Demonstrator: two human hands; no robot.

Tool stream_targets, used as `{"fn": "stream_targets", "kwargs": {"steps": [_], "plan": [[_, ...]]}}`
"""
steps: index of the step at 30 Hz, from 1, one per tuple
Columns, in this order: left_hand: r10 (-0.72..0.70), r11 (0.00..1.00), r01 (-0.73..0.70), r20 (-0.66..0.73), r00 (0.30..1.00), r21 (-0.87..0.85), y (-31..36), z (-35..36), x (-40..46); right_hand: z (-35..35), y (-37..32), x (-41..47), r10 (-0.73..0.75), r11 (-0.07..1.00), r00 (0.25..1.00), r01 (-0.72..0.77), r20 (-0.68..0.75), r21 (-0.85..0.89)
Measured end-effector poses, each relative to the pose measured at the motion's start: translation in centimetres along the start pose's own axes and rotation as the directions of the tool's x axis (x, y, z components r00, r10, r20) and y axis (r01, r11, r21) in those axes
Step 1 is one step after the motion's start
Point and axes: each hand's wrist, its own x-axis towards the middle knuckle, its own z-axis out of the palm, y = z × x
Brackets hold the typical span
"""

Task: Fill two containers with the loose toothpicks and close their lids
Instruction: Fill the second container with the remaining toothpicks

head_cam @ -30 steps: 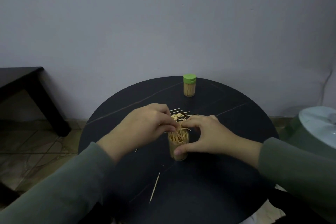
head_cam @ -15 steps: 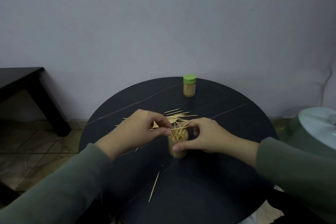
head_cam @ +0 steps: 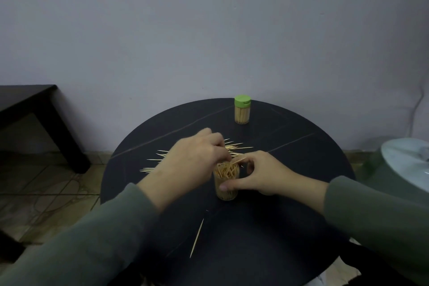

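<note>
The open container (head_cam: 226, 181) stood upright near the middle of the round black bench (head_cam: 290, 227), crammed with toothpicks leaning every way and no lid on it. The right hand (head_cam: 260, 173) had it braced, thumb across the near wall and fingers (head_cam: 249, 158) curled round the back, most likely to stop the light cup tipping while it was loaded. And the left hand (head_cam: 192, 160) was right over the mouth, fingertips bunched together at the rim as if feeding in a pinch of sticks, though what they held was hidden. Just behind lay the loose toothpicks (head_cam: 232, 148), fanned on the bench within easy reach of that left hand. One stray toothpick (head_cam: 196, 238) lay alone nearer the person. Well back, by the far edge, the second container (head_cam: 242, 110) stood filled with its green lid on. Beyond: a plain pale wall, tiled floor, a dark side table (head_cam: 34, 104) at left, and a pale round object (head_cam: 408, 162) at right.
</note>
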Motion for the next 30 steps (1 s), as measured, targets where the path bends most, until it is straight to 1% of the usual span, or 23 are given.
{"fn": "stream_targets", "kwargs": {"steps": [1, 3, 5, 8, 10, 13, 18, 20, 23, 26, 28, 30], "plan": [[-0.010, 0.999, 0.010, -0.005, 1.000, -0.054, 0.4, 0.2, 0.1, 0.1, 0.1, 0.0, -0.004, 1.000, 1.000, 0.004, 0.007, 0.016], [-0.060, 0.977, 0.043, -0.074, 0.995, -0.209, 0.9, 1.0, 0.2, 0.3, 0.4, 0.0, -0.010, 0.999, 1.000, 0.011, -0.003, 0.038], [-0.094, 0.955, 0.067, -0.078, 0.993, -0.289, 1.1, 2.0, 0.2, 0.5, 0.5, 0.0, -0.023, 0.998, 0.999, 0.025, -0.024, 0.053], [-0.125, 0.952, 0.089, -0.105, 0.987, -0.294, 2.1, 2.8, 0.6, 0.5, 0.6, 0.1, -0.018, 0.999, 0.999, 0.019, -0.033, 0.033], [-0.211, 0.931, 0.159, -0.130, 0.969, -0.327, 2.6, 3.0, 1.0, 0.4, 0.6, 0.2, -0.011, 0.999, 1.000, 0.012, -0.028, 0.032], [-0.297, 0.904, 0.245, -0.103, 0.949, -0.351, 2.9, 3.0, 1.6, 0.5, 0.5, 0.3, -0.010, 0.999, 0.999, 0.011, -0.035, 0.034], [-0.333, 0.862, 0.256, -0.107, 0.937, -0.437, 1.5, 2.4, 0.9, 0.4, 0.2, -0.1, -0.031, 0.999, 0.999, 0.031, -0.024, 0.024], [-0.344, 0.847, 0.245, -0.136, 0.929, -0.471, 0.6, 2.4, 0.3, 0.1, 0.0, -0.3, -0.030, 1.000, 0.999, 0.030, -0.034, 0.004], [-0.301, 0.894, 0.219, -0.162, 0.940, -0.391, -0.7, 2.9, -0.8, 0.0, -0.1, -0.2, -0.027, 0.999, 0.999, 0.025, -0.046, -0.047], [-0.143, 0.940, 0.104, -0.101, 0.985, -0.326, -1.4, 3.6, -1.9, 0.1, -0.1, -0.1, -0.018, 0.996, 0.999, 0.015, -0.036, -0.083], [-0.076, 0.946, 0.042, -0.093, 0.993, -0.322, -1.6, 3.8, -2.4, 0.0, -0.1, -0.1, -0.020, 0.995, 0.999, 0.017, -0.038, -0.097], [-0.074, 0.936, 0.034, -0.102, 0.992, -0.350, -1.5, 3.5, -2.6, -0.1, -0.2, -0.1, -0.031, 0.994, 0.999, 0.026, -0.043, -0.105]]}}
